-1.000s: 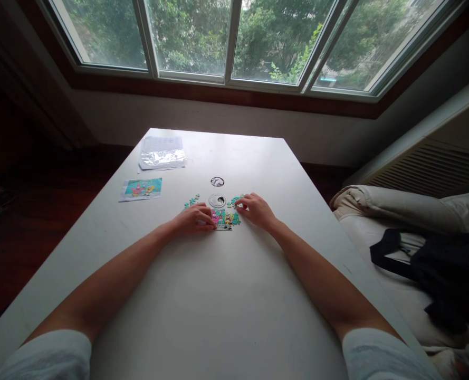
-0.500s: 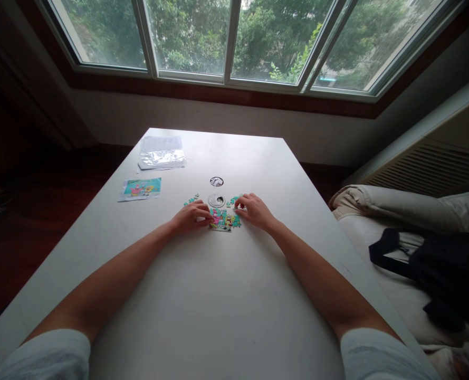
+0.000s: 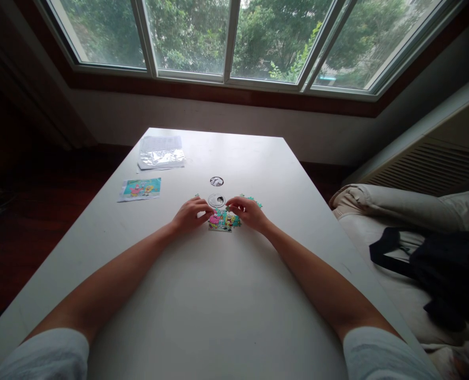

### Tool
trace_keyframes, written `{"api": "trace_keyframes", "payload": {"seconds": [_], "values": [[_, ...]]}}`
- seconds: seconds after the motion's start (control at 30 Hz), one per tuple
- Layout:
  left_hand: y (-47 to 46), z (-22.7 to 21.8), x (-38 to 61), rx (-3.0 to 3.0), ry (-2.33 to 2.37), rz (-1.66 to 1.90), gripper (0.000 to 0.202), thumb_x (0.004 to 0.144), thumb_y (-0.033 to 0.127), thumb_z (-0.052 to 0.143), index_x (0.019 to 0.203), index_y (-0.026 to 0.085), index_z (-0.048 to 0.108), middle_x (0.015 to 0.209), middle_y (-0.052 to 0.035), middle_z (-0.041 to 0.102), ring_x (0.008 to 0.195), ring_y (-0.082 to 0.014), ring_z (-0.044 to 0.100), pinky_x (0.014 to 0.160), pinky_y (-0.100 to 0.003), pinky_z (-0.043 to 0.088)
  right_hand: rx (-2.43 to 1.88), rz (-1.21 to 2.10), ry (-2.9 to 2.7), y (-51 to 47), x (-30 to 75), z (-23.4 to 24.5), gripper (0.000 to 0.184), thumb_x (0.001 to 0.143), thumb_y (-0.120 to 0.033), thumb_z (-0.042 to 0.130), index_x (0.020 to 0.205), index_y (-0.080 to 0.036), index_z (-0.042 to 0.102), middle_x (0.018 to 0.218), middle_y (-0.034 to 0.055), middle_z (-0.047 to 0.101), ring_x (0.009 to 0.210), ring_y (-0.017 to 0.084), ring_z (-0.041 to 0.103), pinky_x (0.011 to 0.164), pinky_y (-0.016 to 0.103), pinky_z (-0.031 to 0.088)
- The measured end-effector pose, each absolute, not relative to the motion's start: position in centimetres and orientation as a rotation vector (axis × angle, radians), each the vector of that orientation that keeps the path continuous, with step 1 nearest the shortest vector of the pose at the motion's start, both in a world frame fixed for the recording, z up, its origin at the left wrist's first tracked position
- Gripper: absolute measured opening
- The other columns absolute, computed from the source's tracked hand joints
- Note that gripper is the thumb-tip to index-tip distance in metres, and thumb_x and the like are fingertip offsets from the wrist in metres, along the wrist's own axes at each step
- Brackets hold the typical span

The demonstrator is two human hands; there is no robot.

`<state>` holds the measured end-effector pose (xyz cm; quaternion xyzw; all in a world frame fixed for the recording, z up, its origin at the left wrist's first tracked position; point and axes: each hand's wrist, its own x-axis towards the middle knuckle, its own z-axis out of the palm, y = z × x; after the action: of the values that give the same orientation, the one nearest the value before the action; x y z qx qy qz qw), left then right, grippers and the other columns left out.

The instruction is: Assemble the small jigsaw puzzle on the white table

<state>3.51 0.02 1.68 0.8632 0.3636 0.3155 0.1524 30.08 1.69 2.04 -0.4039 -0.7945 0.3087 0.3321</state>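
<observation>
A partly joined jigsaw puzzle [image 3: 220,221], pink, yellow and turquoise, lies flat on the white table [image 3: 218,295]. My left hand [image 3: 191,215] rests at its left side, thumb and fingers closed against the upper left edge. At the puzzle's upper edge, my right hand [image 3: 250,213] pinches a small turquoise puzzle piece [image 3: 228,208], partly covered by the fingertips. Loose puzzle pieces [image 3: 255,201] lie just behind the right hand. Another loose piece [image 3: 197,196] shows behind the left hand, which hides whatever else is there.
Beyond the puzzle are two round discs with grey pictures, a nearer one [image 3: 217,200] and a farther one [image 3: 217,181]. A cartoon picture sheet [image 3: 142,189] lies to the left, with a clear plastic bag [image 3: 162,153] behind it. A sofa [image 3: 400,211] holding a dark bag [image 3: 448,274] stands right.
My right hand has moved left from the loose pieces to the puzzle's upper edge, uncovering pieces behind it. My left hand has shifted slightly up along the puzzle's left edge.
</observation>
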Motion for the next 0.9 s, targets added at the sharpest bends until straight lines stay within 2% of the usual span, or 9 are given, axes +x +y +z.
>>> {"api": "trace_keyframes", "payload": {"seconds": [0.17, 0.3, 0.57, 0.77, 0.9], "values": [[-0.7, 1.9, 4.5, 2.339, 1.222, 0.972, 0.013, 0.093, 0.03, 0.059, 0.09, 0.022, 0.068, 0.086, -0.0032, 0.066, 0.081, -0.0178, 0.058, 0.074, -0.031, 0.047, -0.995, 0.991, -2.002, 0.9, 29.0, 1.9, 0.027, 0.09, -0.037, 0.06, 0.114, -0.025, 0.059, 0.08, -0.0017, 0.063, 0.063, 0.012, 0.05, 0.063, 0.026, 0.043], [-1.1, 2.1, 5.0, 2.265, 1.269, 0.983, 0.009, 0.09, 0.03, 0.061, 0.089, 0.021, 0.064, 0.085, -0.002, 0.064, 0.078, -0.0166, 0.058, 0.07, -0.03, 0.046, -0.95, 1.034, -2.02, 0.5, 28.3, 1.7, 0.027, 0.089, -0.036, 0.061, 0.112, -0.026, 0.052, 0.082, -0.0024, 0.061, 0.064, 0.012, 0.051, 0.063, 0.025, 0.044], [-1.1, 1.6, 5.2, 2.128, 1.18, 0.978, 0.008, 0.088, 0.028, 0.065, 0.093, 0.022, 0.064, 0.087, 0.0007, 0.067, 0.08, -0.0137, 0.062, 0.066, -0.025, 0.046, -0.928, 1.046, -2.046, 0.0, 27.7, 1.7, 0.026, 0.09, -0.039, 0.061, 0.109, -0.027, 0.049, 0.078, -0.0039, 0.061, 0.063, 0.012, 0.052, 0.062, 0.025, 0.043], [-1.1, 1.8, 5.3, 2.095, 1.075, 0.929, 0.023, 0.088, 0.027, 0.064, 0.11, 0.025, 0.068, 0.085, 0.0028, 0.07, 0.075, -0.0112, 0.063, 0.068, -0.023, 0.046, -0.972, 0.971, -1.993, -0.3, 27.6, 1.7, 0.021, 0.091, -0.038, 0.06, 0.104, -0.026, 0.05, 0.072, -0.0047, 0.057, 0.061, 0.012, 0.05, 0.06, 0.025, 0.041], [-0.8, 1.8, 5.1, 2.118, 1.121, 0.974, 0.025, 0.09, 0.026, 0.058, 0.111, 0.025, 0.072, 0.085, 0.0001, 0.069, 0.074, -0.0118, 0.061, 0.065, -0.023, 0.045, -1.042, 0.92, -1.98, -0.3, 27.8, 1.8, 0.014, 0.091, -0.036, 0.058, 0.098, -0.025, 0.053, 0.069, -0.0046, 0.056, 0.059, 0.012, 0.049, 0.06, 0.025, 0.04]]}}
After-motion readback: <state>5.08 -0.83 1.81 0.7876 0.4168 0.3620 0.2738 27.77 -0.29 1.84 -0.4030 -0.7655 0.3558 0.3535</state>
